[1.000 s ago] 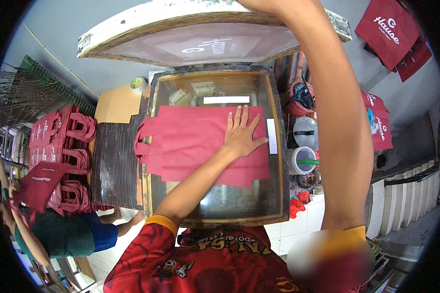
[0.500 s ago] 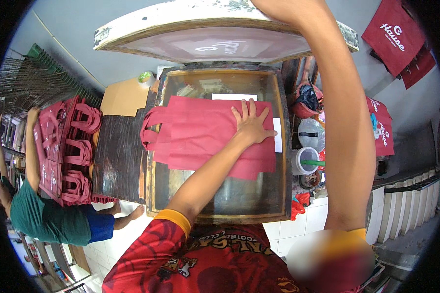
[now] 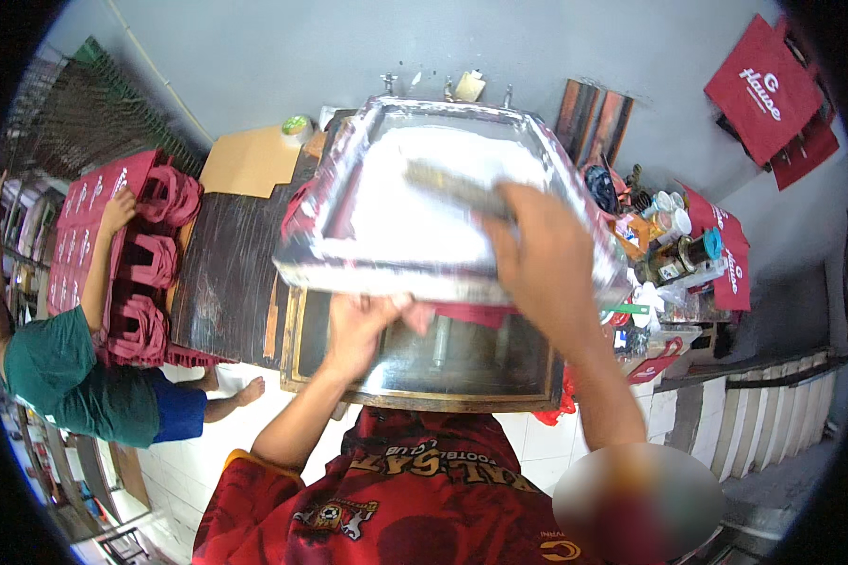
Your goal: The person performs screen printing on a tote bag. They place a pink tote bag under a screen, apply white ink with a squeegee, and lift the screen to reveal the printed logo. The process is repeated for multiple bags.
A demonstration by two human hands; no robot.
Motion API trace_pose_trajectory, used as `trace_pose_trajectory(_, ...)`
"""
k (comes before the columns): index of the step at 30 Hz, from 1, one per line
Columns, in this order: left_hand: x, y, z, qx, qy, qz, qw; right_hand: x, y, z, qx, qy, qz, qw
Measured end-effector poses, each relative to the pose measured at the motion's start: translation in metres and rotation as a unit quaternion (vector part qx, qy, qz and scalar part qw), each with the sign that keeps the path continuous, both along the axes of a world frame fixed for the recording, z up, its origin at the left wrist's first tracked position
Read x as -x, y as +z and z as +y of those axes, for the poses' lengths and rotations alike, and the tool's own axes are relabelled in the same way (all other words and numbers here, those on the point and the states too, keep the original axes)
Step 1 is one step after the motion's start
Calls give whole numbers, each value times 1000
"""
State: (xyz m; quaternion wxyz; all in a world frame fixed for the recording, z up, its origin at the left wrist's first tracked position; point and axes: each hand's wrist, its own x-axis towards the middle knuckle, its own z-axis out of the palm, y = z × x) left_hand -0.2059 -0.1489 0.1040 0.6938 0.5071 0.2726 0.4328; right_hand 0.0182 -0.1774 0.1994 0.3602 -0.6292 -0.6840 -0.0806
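A screen printing frame (image 3: 396, 273) with a white-edged border and white ink on its mesh lies low over the glass-topped table (image 3: 424, 377). Its near edge meets my left hand (image 3: 363, 330), whose fingers curl around the underside. Inside the frame, my right hand (image 3: 546, 254) grips a squeegee (image 3: 452, 188); both are smeared by motion. Beneath the frame is a red tote bag (image 3: 481, 315), mostly hidden, with only a strip of fabric and its handles at the left peeking out.
On the left, a co-worker in a green shirt (image 3: 57, 372) reaches over stacked red bags (image 3: 94, 217). Between us stands a dark board (image 3: 226, 273) with cardboard (image 3: 250, 160) and a tape roll (image 3: 296, 129). Cups and jars (image 3: 674, 226) crowd the right side; printed bags (image 3: 763, 89) hang on the wall.
The raised frame has come down over the bag. My left hand has left the bag for the frame's near edge. My right hand has dropped from the frame's top and now holds the squeegee.
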Motion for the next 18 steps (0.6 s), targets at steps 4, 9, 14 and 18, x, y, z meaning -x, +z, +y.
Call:
trace_pose_trajectory(4,23,-85,-46,157,-3,111,981,15,-87,-30,48,23,-66,996)
trace_pose_trajectory(9,26,-100,-49,196,-31,151,969,17,-100,-15,211,18,-121,970)
trace_pose_trajectory(14,31,-98,-45,213,-28,149,965,-8,-50,-8,262,58,-47,962)
trace_pose_trajectory(18,34,-98,-53,216,-36,149,964,-18,-48,-37,330,65,-61,940)
